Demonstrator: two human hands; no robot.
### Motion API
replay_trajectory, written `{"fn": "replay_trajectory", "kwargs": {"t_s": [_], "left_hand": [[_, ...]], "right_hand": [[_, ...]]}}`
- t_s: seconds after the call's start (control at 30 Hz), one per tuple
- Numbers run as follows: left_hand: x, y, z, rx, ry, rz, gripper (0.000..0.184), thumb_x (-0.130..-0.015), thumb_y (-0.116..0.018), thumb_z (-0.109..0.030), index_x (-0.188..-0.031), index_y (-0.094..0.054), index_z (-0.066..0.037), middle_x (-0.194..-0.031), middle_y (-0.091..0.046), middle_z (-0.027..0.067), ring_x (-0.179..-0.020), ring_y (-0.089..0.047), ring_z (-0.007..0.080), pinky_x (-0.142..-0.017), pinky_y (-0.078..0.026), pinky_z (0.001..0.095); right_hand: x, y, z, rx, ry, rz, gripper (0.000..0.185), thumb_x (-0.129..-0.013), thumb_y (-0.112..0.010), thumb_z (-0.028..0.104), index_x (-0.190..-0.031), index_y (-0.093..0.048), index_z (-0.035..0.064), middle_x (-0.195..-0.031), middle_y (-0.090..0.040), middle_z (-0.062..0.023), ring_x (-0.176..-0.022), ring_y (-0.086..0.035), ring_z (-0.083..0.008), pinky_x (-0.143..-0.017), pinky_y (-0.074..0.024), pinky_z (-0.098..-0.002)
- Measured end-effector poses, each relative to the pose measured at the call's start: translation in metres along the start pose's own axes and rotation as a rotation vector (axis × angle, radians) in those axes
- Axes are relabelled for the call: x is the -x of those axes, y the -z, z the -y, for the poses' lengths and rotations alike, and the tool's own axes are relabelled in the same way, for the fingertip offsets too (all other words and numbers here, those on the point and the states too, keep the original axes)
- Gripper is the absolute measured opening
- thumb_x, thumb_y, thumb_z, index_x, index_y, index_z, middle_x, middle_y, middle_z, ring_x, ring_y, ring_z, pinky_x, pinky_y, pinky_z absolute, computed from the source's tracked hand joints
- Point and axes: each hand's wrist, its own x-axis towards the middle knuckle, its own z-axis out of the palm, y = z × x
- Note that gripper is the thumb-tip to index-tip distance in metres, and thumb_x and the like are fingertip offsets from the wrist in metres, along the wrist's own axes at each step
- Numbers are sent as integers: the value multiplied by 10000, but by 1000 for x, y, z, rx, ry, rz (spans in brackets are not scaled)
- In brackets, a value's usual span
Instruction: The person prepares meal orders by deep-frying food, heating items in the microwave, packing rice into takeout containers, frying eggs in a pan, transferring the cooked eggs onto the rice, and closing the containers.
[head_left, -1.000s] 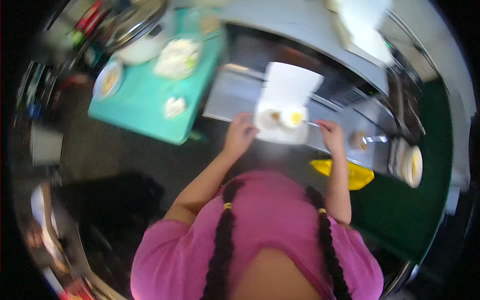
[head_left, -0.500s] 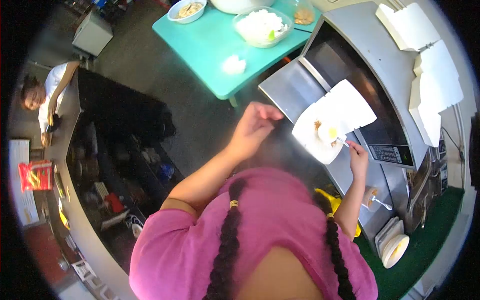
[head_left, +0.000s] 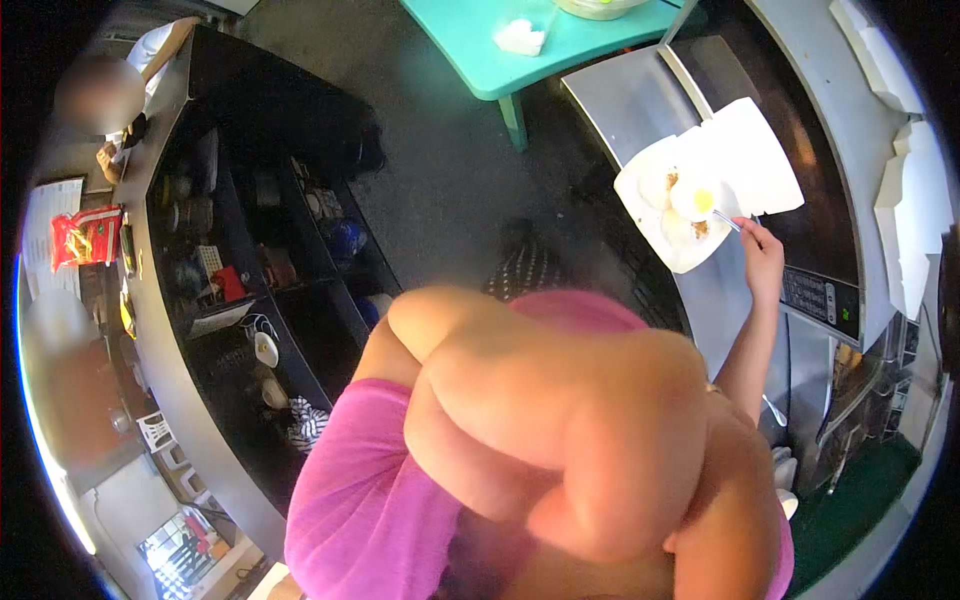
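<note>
My right hand (head_left: 765, 258) is closed around the handle of a metal spoon (head_left: 728, 220), its far end at an egg with a yellow yolk (head_left: 704, 200). The egg lies in an open white takeout box (head_left: 640, 190), among white food with small brown bits (head_left: 700, 229). The box's lid (head_left: 755, 155) is folded back. Bent across my chest, close to the camera, my left arm fills the lower middle of the view. My left hand (head_left: 610, 470) is large and blurred there, and its fingers cannot be made out.
Under the box is a metal surface (head_left: 625, 95) beside a dark-fronted oven (head_left: 775, 100). White boxes (head_left: 905, 220) hang at right. A green table (head_left: 455, 30) with a white crumpled item (head_left: 520, 38) stands ahead. Black shelves (head_left: 270, 190) are at left; a person (head_left: 150, 55) leans at the counter.
My left hand has come up and back from beside the box to near the camera. My right hand still holds the spoon at the egg. The view has shifted.
</note>
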Motion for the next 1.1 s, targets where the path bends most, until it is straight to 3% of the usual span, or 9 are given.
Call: {"fn": "replay_trajectory", "kwargs": {"t_s": [0.37,0.4,0.43,0.47,0.6,0.73,0.97,1.03,1.1], "left_hand": [[-6,94,-43,91,-12,-111,219,-880,-627,-8,-956,-455,-119,-827,-591,28,-680,-576,208,-603,-484,411],[-8,114,-56,57,-7,-184,217,-883,-630,-12,-954,-455,-119,-814,-590,17,-661,-576,203,-586,-487,412],[20,150,-59,9,-58,-232,409,-681,-633,8,-1036,-488,-136,-831,-605,190,-771,-616,415,-811,-518,464],[7,159,-79,-10,-107,-466,401,-670,-630,-4,-1016,-474,-132,-952,-594,190,-912,-620,425,-819,-501,465],[48,282,-161,-533,166,-739,275,-738,-549,-46,-994,-477,-117,-1262,-522,129,-1254,-492,306,-905,-443,414],[113,408,-196,-1053,434,-1255,208,-792,-478,78,-912,-500,-90,-1102,-604,98,-1007,-598,198,-801,-484,309],[161,517,-214,-1198,879,-1106,132,-854,-562,-17,-977,-563,-67,-1113,-615,87,-982,-586,163,-762,-476,289],[166,525,-214,-1571,697,-805,198,-797,-545,18,-985,-585,-31,-1047,-592,118,-928,-597,216,-695,-498,300],[148,516,-222,-1542,735,-787,212,-790,-538,28,-990,-583,-26,-1087,-571,127,-974,-585,235,-707,-500,306]], "right_hand": [[1,-4,40,-96,-172,-12,206,-952,-566,84,-1070,-720,14,-914,-681,-13,-887,-571,-87,-820,-443,-236],[2,-5,46,-65,-158,-27,203,-948,-569,86,-1063,-720,13,-914,-683,-17,-898,-576,-96,-826,-445,-245],[4,-6,55,-33,-139,-39,201,-945,-573,88,-1057,-721,12,-914,-684,-20,-908,-581,-104,-831,-446,-254],[5,-10,63,-67,-118,-55,204,-939,-574,89,-1051,-717,-3,-906,-687,-31,-905,-588,-111,-829,-442,-253],[0,-25,109,-18,-137,-84,199,-933,-574,71,-1049,-719,-2,-917,-684,-43,-895,-588,-119,-828,-437,-252],[-29,-51,170,-39,-183,-118,205,-912,-572,67,-1031,-734,26,-902,-687,-87,-879,-618,-177,-822,-457,-293],[-136,-141,252,-1,-121,-61,214,-892,-595,112,-1034,-754,117,-936,-696,-149,-878,-645,-285,-801,-478,-358],[-172,-177,261,-22,-77,-65,216,-894,-599,131,-1044,-755,130,-961,-698,-156,-920,-654,-299,-820,-486,-363],[-211,-223,249,-87,-52,-61,218,-904,-591,159,-1045,-756,137,-1008,-698,-163,-977,-657,-315,-866,-493,-371]]}}
